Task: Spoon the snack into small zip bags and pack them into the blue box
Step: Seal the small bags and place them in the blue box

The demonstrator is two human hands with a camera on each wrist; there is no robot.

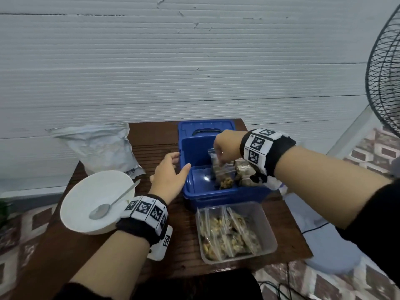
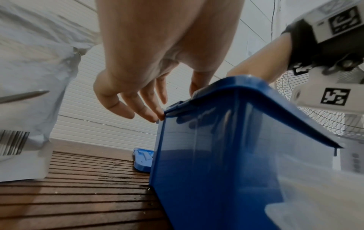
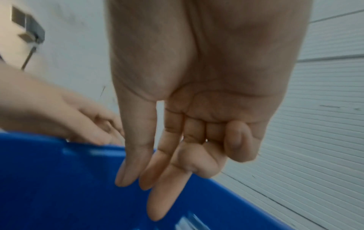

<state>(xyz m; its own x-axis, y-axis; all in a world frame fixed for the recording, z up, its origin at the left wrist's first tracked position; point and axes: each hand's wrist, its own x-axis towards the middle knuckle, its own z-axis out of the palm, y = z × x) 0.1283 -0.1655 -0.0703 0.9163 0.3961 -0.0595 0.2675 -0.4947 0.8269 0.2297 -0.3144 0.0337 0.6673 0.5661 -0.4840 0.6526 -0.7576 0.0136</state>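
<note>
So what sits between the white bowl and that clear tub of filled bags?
In the head view, only the left hand's wrist crosses above bare wooden table between the white bowl and the clear tub.

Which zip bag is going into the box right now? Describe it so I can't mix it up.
Find the blue box at the back of the wooden table. Over its open top, the right hand holds one zip bag upright by its top edge. Unlike the filled bags lying in the clear tub, it stands inside the box.
</note>
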